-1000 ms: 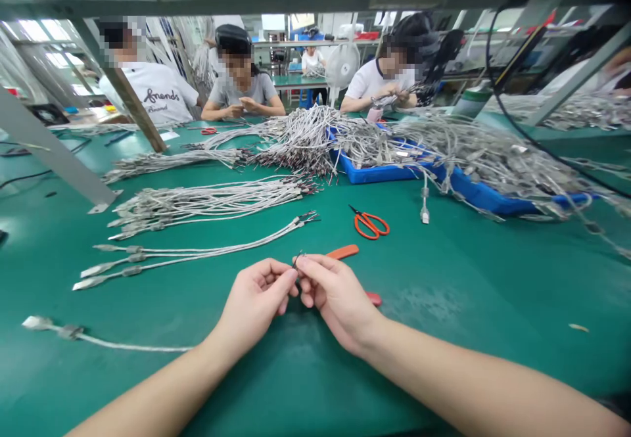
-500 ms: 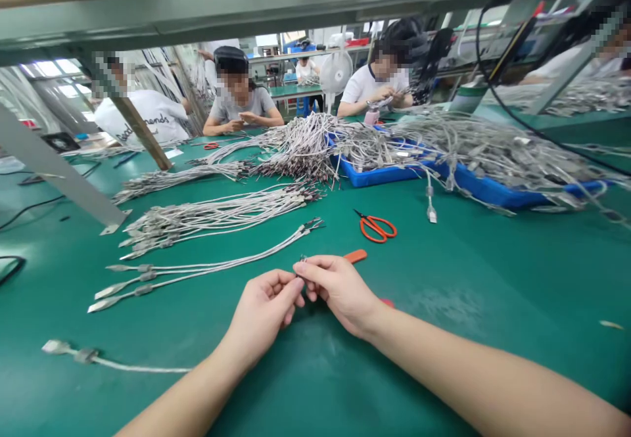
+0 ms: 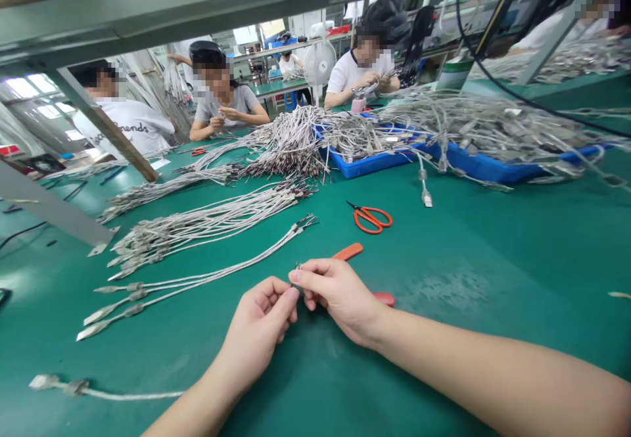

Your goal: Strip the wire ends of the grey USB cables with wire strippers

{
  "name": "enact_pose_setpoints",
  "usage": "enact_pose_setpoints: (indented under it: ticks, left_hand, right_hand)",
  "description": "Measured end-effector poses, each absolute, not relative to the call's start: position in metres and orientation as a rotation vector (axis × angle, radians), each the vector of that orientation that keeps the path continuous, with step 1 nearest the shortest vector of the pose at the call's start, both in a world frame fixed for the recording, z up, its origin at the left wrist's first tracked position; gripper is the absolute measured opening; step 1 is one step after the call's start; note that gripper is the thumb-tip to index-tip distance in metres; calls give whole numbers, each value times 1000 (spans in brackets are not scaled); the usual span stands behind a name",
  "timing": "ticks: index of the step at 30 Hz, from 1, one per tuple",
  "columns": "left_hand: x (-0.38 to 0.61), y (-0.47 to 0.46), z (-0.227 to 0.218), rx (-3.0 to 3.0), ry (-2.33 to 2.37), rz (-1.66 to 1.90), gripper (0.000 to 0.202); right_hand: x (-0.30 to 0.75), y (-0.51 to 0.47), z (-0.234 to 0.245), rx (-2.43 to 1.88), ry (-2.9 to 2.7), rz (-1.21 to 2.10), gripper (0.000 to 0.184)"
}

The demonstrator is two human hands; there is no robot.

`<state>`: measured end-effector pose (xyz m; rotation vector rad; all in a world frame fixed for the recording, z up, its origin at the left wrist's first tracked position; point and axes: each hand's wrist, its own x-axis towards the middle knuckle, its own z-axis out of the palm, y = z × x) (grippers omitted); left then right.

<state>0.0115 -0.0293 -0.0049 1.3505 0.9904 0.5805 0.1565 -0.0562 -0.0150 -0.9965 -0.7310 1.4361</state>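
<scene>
Both hands meet over the green table, fingertips almost touching. My left hand point(image 3: 261, 319) is closed in a pinch at the end of a white USB cable point(image 3: 131, 396), whose plug and grey bead lie at lower left; its middle stretch is hidden behind my left forearm. My right hand point(image 3: 340, 296) pinches the short dark wire ends of that cable, which poke up at the fingertips. Partly covered by the right hand is a tool with orange-red handles point(image 3: 349, 251); its head is hidden. Just beyond lie orange-handled scissors point(image 3: 373, 219).
Three cables point(image 3: 207, 278) lie to the left, with a larger cable bundle point(image 3: 197, 227) behind them. Farther back are a heap of cables point(image 3: 290, 138) and blue trays point(image 3: 362, 167) overflowing with cables. A metal shelf beam point(image 3: 246, 13) crosses overhead. Several people sit across the table.
The view has shifted slightly, so the table items sit lower left in front and higher at the back. My hands keep their pinch at the wire ends, and more of the lower orange-red handle shows.
</scene>
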Motion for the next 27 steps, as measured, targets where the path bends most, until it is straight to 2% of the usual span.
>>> enact_pose_setpoints:
  ticks: [15,27]
  left_hand:
    - [9,-26,-6,1387,1001,570,34]
    - [9,-32,2,1620,903,634,23]
  right_hand:
    - [162,-53,-17,-1017,-876,1452,23]
    - [160,-56,-16,-1025,-782,1493,20]
